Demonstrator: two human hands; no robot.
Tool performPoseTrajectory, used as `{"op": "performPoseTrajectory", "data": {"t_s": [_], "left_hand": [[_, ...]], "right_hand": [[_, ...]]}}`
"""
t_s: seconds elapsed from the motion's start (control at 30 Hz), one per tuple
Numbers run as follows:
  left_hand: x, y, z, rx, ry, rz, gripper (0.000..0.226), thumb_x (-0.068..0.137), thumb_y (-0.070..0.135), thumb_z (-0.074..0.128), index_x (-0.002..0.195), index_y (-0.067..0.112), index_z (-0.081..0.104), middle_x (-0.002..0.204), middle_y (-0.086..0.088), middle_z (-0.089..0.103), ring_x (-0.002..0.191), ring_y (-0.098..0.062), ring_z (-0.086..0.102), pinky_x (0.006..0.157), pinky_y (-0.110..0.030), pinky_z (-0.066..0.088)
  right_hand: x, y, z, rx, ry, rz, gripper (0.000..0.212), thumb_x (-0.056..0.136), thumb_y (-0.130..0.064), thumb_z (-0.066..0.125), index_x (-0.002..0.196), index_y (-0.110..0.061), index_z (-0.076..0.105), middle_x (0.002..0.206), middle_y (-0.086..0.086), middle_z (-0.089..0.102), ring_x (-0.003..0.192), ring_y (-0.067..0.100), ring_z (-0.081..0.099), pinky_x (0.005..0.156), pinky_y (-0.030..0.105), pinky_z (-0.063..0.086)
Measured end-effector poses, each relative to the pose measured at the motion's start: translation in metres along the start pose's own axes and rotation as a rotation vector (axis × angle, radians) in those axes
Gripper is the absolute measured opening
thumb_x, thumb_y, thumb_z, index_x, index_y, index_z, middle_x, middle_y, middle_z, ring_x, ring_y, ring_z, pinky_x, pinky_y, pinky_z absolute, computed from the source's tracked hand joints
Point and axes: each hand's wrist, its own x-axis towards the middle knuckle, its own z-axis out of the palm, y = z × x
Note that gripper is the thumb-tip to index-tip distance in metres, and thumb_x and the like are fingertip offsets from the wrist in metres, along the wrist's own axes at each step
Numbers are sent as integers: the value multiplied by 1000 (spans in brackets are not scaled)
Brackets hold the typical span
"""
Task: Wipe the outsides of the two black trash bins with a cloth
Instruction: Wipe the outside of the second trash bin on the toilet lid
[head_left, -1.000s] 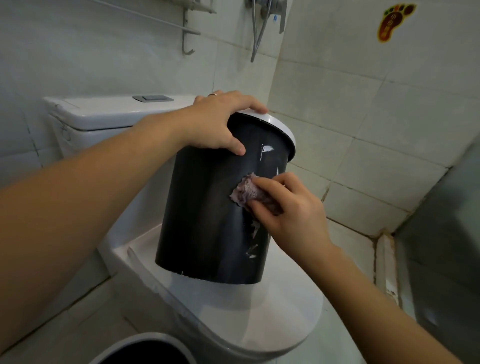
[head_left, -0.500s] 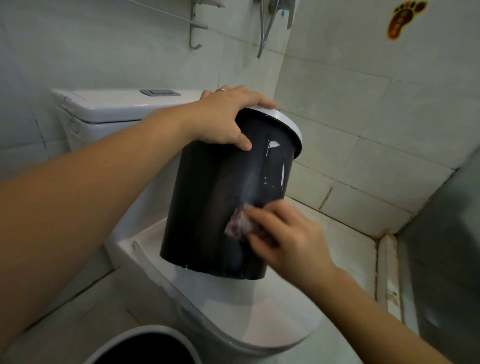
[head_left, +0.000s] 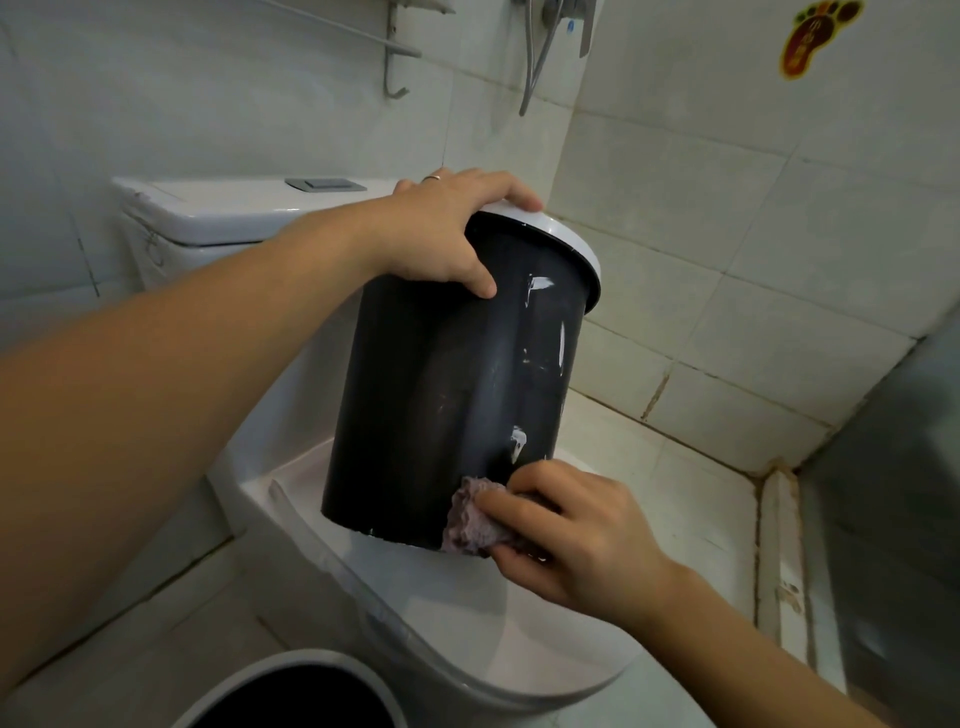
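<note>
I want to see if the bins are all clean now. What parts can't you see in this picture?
Head view only:
- Far side of the black bin: it faces away from the camera.
- Its top edge: partly covered by the left hand.
- Its bottom right corner: hidden behind the cloth and right hand.
- Second bin: cut off by the bottom edge; only its rim shows.
</note>
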Motion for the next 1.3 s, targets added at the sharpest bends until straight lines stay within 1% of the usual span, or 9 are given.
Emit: {"op": "performPoseTrajectory", "data": {"t_s": [0.23, 0.4, 0.53, 0.63, 0.77, 0.87, 1.03, 1.17, 1.3], "left_hand": [[0, -6, -1, 17, 27, -23, 86, 63, 35, 91, 132, 53, 43, 126, 17, 41, 128, -17, 33, 109, -40, 24], [-1, -11, -1, -112, 13, -58, 88, 45, 39, 93, 115, 64, 46, 128, 8, 52, 122, -29, 49, 106, -54, 41], [0, -18, -3, -208, 16, -75, 87, 53, 19, 96, 118, 55, 51, 113, 18, 58, 109, -19, 60, 93, -39, 52], [2, -18, -5, -223, -11, -64, 86, 55, 12, 94, 118, 50, 49, 111, 16, 57, 104, -14, 60, 80, -27, 50], [6, -7, -6, -112, -48, -97, 92, 44, 29, 94, 115, 50, 40, 127, 5, 49, 111, -23, 54, 92, -42, 52], [8, -2, -4, -45, -67, -122, 96, 34, 48, 89, 113, 55, 35, 126, -2, 47, 113, -27, 51, 94, -47, 50], [6, -4, -3, 64, -38, -53, 96, 53, 41, 95, 132, 52, 40, 131, 13, 48, 129, -21, 39, 110, -53, 35], [0, -4, -4, 64, -41, -35, 95, 53, 39, 95, 131, 50, 43, 124, 18, 47, 128, -20, 41, 110, -54, 34], [-5, 3, -5, 103, -31, -10, 96, 53, 39, 95, 135, 46, 43, 120, 20, 44, 128, -20, 41, 110, -53, 33]], "right_hand": [[1, 3, 0, 25, 42, 78, 27, 91, -30, 67, 111, -13, 74, 94, 5, 65, 76, 17, 58, 57, 24, 49], [-2, 4, 0, 65, 36, 136, 30, 89, -32, 69, 113, -13, 71, 99, 3, 64, 81, 16, 59, 60, 24, 51], [-1, 3, -1, 128, 60, 174, 31, 88, -32, 69, 112, -12, 71, 99, 2, 65, 82, 17, 61, 61, 27, 53], [-1, 1, -1, 133, 64, 183, 31, 89, -33, 67, 112, -12, 71, 99, 2, 65, 82, 16, 61, 62, 26, 53], [-1, 0, -2, 115, 40, 192, 32, 91, -36, 64, 113, -14, 71, 99, 2, 64, 82, 15, 60, 62, 23, 51], [-2, -2, -3, 101, 20, 191, 32, 91, -37, 63, 113, -15, 72, 99, 1, 64, 81, 15, 59, 61, 21, 49], [-3, -3, -5, 76, -17, 113, 28, 88, -32, 67, 110, -15, 73, 96, 3, 63, 77, 16, 57, 56, 26, 50], [2, -1, -7, 16, -77, -24, 22, 90, -29, 66, 106, -16, 74, 92, 5, 62, 73, 18, 55, 55, 26, 45], [18, 14, -13, -37, 4, 36, 26, 93, -30, 61, 112, -16, 73, 95, 6, 63, 76, 20, 58, 57, 27, 46]]}}
